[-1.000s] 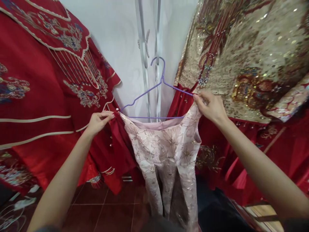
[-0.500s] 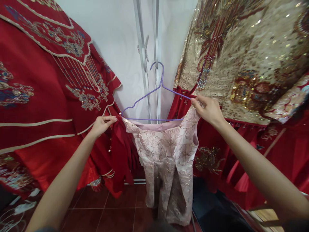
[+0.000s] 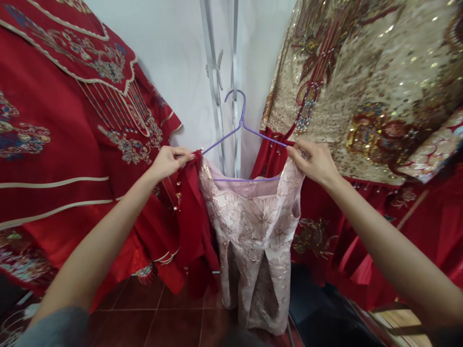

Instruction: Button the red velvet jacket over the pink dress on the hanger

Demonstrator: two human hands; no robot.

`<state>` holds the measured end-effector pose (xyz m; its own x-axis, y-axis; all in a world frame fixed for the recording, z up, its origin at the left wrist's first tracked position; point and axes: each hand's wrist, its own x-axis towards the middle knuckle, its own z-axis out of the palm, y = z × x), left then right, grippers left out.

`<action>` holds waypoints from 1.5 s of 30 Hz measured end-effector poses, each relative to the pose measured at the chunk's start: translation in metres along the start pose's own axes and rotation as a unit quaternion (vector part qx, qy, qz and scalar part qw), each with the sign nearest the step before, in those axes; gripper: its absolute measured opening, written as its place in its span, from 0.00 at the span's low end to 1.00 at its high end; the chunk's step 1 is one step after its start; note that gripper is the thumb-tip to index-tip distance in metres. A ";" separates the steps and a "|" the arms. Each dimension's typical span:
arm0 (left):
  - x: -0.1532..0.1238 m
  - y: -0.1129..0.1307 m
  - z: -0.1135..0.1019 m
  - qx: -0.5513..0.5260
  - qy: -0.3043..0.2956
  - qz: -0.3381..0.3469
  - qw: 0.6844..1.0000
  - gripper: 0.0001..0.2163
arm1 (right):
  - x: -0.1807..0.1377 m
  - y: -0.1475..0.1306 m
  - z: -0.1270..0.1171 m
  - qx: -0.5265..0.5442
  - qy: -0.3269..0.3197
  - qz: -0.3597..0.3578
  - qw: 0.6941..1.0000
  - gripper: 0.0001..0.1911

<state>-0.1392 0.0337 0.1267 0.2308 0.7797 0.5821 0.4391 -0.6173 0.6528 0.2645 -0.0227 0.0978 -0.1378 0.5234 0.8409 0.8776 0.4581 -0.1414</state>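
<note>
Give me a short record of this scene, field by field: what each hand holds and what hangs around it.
Left hand: the left hand pinches the left shoulder of the pink brocade dress, next to a dark red cloth
Right hand: the right hand grips the dress's right shoulder on the purple wire hanger
Hanger: held up in front of a metal rail, hook upright
Left side: red embroidered robe
Right side: gold sequinned garment
Floor: dark red tiles
</note>
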 end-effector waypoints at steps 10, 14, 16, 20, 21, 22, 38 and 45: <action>-0.014 -0.045 -0.031 -0.104 0.063 -0.135 0.983 0.12 | 0.001 0.008 0.015 0.046 -0.011 0.043 0.998 0.19; -0.018 -0.058 -0.054 -0.048 0.119 -0.144 0.981 0.13 | 0.003 0.015 0.018 0.081 -0.022 0.066 0.994 0.20; -0.014 -0.057 -0.052 -0.004 0.133 -0.113 0.985 0.12 | 0.003 0.017 0.020 0.099 -0.031 0.072 0.992 0.21; 0.000 -0.036 -0.018 0.014 0.064 -0.057 0.996 0.12 | 0.001 0.017 0.022 0.133 -0.058 0.078 0.986 0.22; 0.004 -0.028 -0.007 -0.004 0.041 -0.056 0.998 0.13 | 0.001 0.016 0.020 0.141 -0.066 0.080 0.985 0.22; 0.009 -0.021 0.003 -0.033 0.032 -0.058 0.997 0.13 | 0.001 0.016 0.017 0.151 -0.078 0.083 0.982 0.22; 0.037 -0.011 0.026 -0.310 0.088 -0.125 0.938 0.06 | 0.006 -0.034 0.139 0.453 -0.310 0.144 0.823 0.15; 0.039 -0.016 0.017 -0.284 0.084 -0.138 0.945 0.08 | 0.014 -0.057 0.194 0.436 -0.334 0.060 0.833 0.14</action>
<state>-0.1223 0.0764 0.1304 0.0129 0.9214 0.3885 -0.0865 -0.3860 0.9184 0.1230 0.0980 0.0165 -0.5535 0.7528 0.3562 0.2759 0.5693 -0.7745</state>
